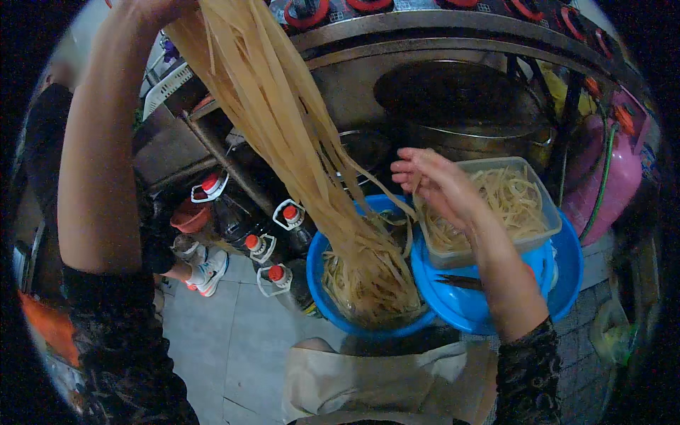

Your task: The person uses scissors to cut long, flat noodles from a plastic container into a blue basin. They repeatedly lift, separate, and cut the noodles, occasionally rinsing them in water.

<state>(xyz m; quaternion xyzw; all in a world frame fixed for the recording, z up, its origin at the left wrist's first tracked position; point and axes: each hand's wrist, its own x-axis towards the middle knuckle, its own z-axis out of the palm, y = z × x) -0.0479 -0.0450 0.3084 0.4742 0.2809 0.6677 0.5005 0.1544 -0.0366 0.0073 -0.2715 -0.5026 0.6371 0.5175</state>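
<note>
At the top left edge, partly cut off by the frame, my left hand grips a raised bundle of long, flat, pale noodles. The bundle slants down into a blue plastic basin, where its lower ends lie among more wet strands. My right hand hovers with loosely spread fingers above the near left part of a translucent plastic container. Cut noodles fill that container. A thin strand shows by the right fingers; whether it touches them is unclear. Beneath the container is a second blue basin with a blue lid-like disc on it.
Several dark bottles with red caps stand on the tiled floor left of the basins. A large dark metal pot sits behind, under a metal-edged counter. At left, another person's shoe shows. Something pink stands at right.
</note>
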